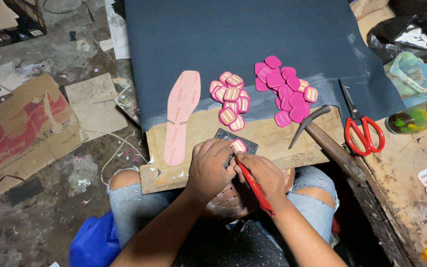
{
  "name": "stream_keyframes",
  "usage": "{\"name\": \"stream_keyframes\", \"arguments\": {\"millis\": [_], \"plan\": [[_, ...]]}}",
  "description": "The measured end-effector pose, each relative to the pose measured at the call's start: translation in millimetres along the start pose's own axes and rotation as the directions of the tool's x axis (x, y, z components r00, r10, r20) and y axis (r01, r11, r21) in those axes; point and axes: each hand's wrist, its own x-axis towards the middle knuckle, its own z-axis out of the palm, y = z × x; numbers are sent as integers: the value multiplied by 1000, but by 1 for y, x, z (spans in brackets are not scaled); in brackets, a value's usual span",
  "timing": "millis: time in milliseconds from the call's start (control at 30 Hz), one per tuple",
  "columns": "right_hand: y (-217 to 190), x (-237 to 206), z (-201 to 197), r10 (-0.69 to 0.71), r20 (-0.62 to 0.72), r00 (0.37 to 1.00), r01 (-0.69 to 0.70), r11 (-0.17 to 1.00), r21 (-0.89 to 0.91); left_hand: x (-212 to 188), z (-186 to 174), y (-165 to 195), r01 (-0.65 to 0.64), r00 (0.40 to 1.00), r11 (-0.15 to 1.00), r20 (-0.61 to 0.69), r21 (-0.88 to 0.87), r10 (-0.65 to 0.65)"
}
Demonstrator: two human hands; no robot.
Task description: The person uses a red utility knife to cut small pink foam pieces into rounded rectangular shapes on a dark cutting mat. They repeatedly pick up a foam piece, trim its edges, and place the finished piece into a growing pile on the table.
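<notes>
Left hand (208, 165) is pinning a small pink buckle piece (238, 145) at its fingertips onto the dark patch (247, 143) on the desk (268, 133), right hand (264, 174) is clenching a red pen (254, 187), tip just beside it. Piece is looking light, stiff, kinda slick, so I'd be pinching it by the edges
</notes>
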Motion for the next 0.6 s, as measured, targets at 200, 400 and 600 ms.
{"name": "stream_keyframes", "arguments": {"millis": [200,400,600], "plan": [[1,5,3,39,-24,999,-40,999,-30,-1,1,-2,9,999,1000,36,-9,-9],[2,8,-14,107,123,987,-110,994,12,1,2,1,3,999,1000,51,16,-4],[5,-10,-12,313,92,945,-317,948,34,2,-6,8,-14,1000,1000,23,-14,15]]}}
